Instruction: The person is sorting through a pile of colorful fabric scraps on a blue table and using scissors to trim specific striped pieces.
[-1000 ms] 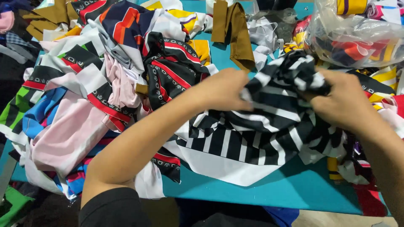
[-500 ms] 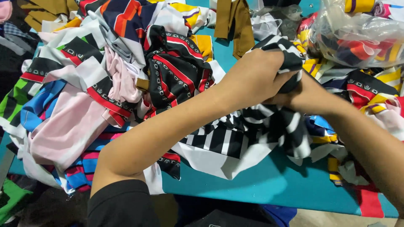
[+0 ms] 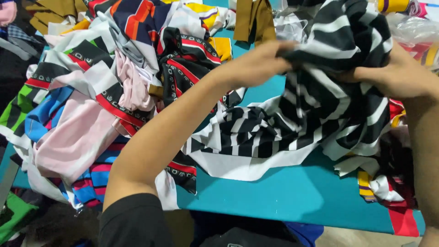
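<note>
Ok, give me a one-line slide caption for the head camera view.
Both hands, left hand and right hand, lift a black-and-white striped cloth above a teal table heaped with colourful fabric pieces.

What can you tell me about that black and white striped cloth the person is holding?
The black and white striped cloth looks like thin, soft fabric with a plain white edge. It is bunched and crumpled, lifted at its top by the left hand and right hand, while its lower part drapes onto the teal table beside the heap of colourful fabrics.
</note>
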